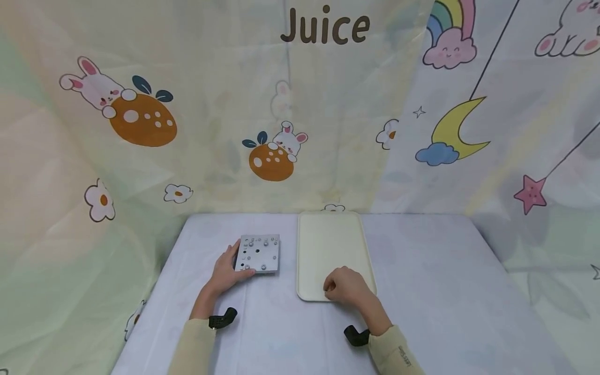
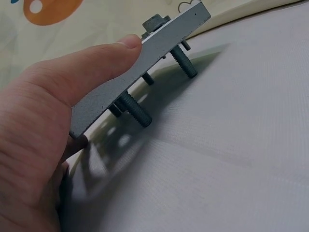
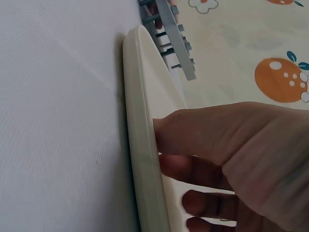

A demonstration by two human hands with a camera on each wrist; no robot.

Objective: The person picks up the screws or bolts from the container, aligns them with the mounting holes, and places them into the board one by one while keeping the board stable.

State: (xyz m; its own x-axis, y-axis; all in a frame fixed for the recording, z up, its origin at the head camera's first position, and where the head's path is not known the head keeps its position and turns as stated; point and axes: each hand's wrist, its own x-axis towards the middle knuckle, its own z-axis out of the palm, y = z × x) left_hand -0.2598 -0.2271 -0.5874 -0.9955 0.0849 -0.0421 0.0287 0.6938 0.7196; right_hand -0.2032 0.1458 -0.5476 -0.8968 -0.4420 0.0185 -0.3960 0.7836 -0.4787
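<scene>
The left hand (image 1: 228, 272) is gripping the near-left edge of the grey metal plate (image 1: 258, 253), thumb along its side, tilting it on its bolts (image 2: 136, 110) upon the table (image 1: 422, 291). The right hand (image 1: 345, 285), fingers curled, is resting on the near rim of the cream tray (image 1: 328, 245), apparently grasping nothing. Judged risk: the tilted plate is slipping from the thumb, or bolts are snagging the cloth.

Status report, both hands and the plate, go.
Left hand grips the metal plate, bolts through it. Right hand, fingers curled, rests on the cream tray. Nothing between them.
</scene>
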